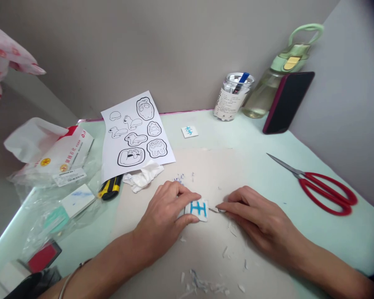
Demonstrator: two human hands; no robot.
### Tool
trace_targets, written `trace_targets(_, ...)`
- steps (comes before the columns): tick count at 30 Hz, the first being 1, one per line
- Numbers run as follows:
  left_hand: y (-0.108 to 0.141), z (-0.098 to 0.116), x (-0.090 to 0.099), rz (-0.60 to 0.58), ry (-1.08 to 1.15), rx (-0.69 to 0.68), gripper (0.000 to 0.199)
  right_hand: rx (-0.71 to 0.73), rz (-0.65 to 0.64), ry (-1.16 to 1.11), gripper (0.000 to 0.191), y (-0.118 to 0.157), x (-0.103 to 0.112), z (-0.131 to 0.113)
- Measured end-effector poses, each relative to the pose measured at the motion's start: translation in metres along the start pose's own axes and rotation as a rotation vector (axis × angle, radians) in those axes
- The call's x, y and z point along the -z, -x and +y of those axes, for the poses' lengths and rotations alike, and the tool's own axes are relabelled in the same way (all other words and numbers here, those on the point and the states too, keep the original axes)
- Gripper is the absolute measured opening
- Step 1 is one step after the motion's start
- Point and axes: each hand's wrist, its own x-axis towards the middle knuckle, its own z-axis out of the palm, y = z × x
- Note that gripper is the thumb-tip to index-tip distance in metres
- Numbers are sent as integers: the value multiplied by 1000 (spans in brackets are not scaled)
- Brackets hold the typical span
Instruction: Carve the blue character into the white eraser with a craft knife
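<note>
A small white square block (198,210) with a blue character lies on the beige mat (162,265). My left hand (170,211) grips it from the left, with fingers on its upper and lower edges. To its right, my right hand (252,209) is closed around a thin metal tool (215,210), whose tip is close to the block's right edge. Most of the tool is hidden by the fingers. Pale shavings (199,283) are scattered on the mat below the hands.
Red-handled scissors (327,193) lie at the right. Behind stand a pen jar (230,101), a bottle (262,93) and a phone (288,104). Another square (189,131), a printed sheet (137,137), crumpled tissue (143,176), a yellow-black cutter (110,189) and packaging (59,153) lie beyond and left.
</note>
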Motion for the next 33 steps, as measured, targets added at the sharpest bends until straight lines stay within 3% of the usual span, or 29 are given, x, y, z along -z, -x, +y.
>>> trace_targets(33, 1, 0, -2, 8, -9, -3, 32, 59, -22, 28, 33, -1, -3, 5)
